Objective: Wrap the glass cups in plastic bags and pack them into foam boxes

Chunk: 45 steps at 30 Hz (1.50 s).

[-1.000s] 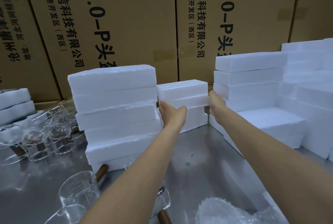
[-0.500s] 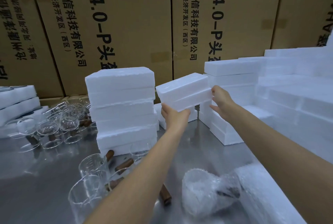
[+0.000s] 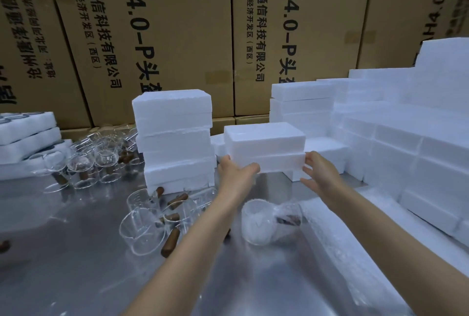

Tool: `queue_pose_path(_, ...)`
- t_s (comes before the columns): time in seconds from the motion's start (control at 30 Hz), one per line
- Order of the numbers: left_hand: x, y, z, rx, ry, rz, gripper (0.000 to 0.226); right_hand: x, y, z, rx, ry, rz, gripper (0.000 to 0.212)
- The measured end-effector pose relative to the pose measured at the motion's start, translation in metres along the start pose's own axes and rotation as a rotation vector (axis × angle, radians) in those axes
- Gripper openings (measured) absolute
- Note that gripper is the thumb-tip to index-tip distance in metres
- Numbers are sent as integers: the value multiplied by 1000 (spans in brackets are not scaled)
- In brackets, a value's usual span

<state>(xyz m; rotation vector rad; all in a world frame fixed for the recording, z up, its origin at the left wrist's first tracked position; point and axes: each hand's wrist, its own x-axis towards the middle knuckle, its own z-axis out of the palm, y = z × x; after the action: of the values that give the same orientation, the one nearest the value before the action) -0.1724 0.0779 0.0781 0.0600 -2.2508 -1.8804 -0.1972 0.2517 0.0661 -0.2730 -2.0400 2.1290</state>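
A white foam box hangs in the air above the steel table, held between both hands. My left hand grips its lower left end with the thumb along the front face. My right hand holds the lower right end, fingers curled toward it. Below the box lies a glass cup wrapped in a plastic bag, on its side. Bare glass cups with brown wooden handles lie left of my left forearm.
A tall stack of foam boxes stands left of the held box. More foam boxes are piled along the right. Several more glass cups crowd the left rear. Brown cardboard cartons wall off the back.
Both hands lifted the foam box off the rear stack and drew it toward me, level now. The camera tilted down, showing the wrapped cup and more table.
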Motion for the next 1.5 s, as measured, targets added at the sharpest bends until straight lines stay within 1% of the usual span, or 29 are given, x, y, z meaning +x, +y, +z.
queue_pose_path(0.07,-7,-2,-4,25,-27,-28,44,-12,6,-2,-33,-2,19,23)
queue_pose_path(0.13,-12,-4,-8,57,-96,-55,29,-21,12,-5,-75,-4,50,25)
queue_pose_path(0.2,-17,-6,-13,149,-187,-103,15,-29,18,-6,-102,0,89,27)
queue_pose_path(0.23,-19,-6,-16,220,-228,-124,14,-32,21,-7,-113,-1,112,30)
queue_pose_path(0.3,-22,-7,-20,384,-297,-177,31,-37,27,-9,-141,-6,156,38)
queue_pose_path(0.33,-23,-8,-22,449,-314,-199,34,-39,29,-9,-159,-10,170,41)
queue_pose_path(0.4,-24,-9,-27,528,-341,-198,32,-42,32,-10,-197,-19,185,42)
queue_pose_path(0.47,-25,-9,-30,576,-384,-186,36,-46,32,-11,-251,-33,190,37)
queue_pose_path(0.53,-24,-7,-34,662,-414,-148,33,-50,29,-13,-283,-49,186,32)
queue_pose_path(0.57,-23,-6,-37,718,-414,-123,29,-51,27,-14,-289,-50,181,30)
queue_pose_path(0.63,-19,-2,-43,785,-345,-50,33,-53,23,-17,-307,-30,151,36)
queue_pose_path(0.67,-14,-1,-46,777,-274,6,33,-55,22,-17,-331,-5,120,40)
queue_pose_path(0.73,-5,4,-49,682,-109,153,23,-60,19,-18,-410,38,-2,42)
queue_pose_path(0.77,1,6,-49,612,-77,217,25,-62,20,-19,-455,25,-78,38)
queue_pose_path(0.8,9,7,-47,566,-106,266,36,-65,19,-19,-495,-18,-141,34)
queue_pose_path(0.83,16,7,-44,568,-174,299,52,-67,19,-19,-530,-81,-174,32)
queue_pose_path(0.87,24,7,-40,618,-252,314,67,-68,20,-19,-576,-150,-181,32)
queue_pose_path(0.93,38,3,-33,776,-399,295,90,-67,24,-21,-679,-292,-157,33)
queue_pose_path(1.0,48,-4,-29,858,-507,216,100,-66,28,-22,-717,-440,-121,35)
queue_pose_path(1.03,52,-9,-28,852,-539,176,101,-66,29,-22,-703,-506,-111,37)
queue_pose_path(1.07,55,-14,-27,817,-548,151,101,-65,31,-22,-680,-553,-111,39)
queue_pose_path(1.13,55,-24,-25,717,-507,166,96,-63,35,-23,-659,-571,-124,36)
queue_pose_path(1.23,51,-32,-23,600,-383,218,91,-57,41,-23,-663,-567,-125,20)
queue_pose_path(1.3,48,-29,-24,436,-295,243,82,-55,44,-21,-622,-554,-128,16)
queue_pose_path(1.37,44,-19,-26,198,-233,247,78,-53,43,-20,-562,-522,-124,19)
queue_pose_path(1.4,41,-13,-27,59,-252,249,76,-51,42,-20,-533,-506,-126,20)
queue_pose_path(1.47,35,-2,-30,-199,-333,237,64,-47,34,-19,-448,-474,-133,22)
queue_pose_path(1.5,34,2,-31,-289,-369,223,61,-44,29,-19,-399,-447,-139,22)
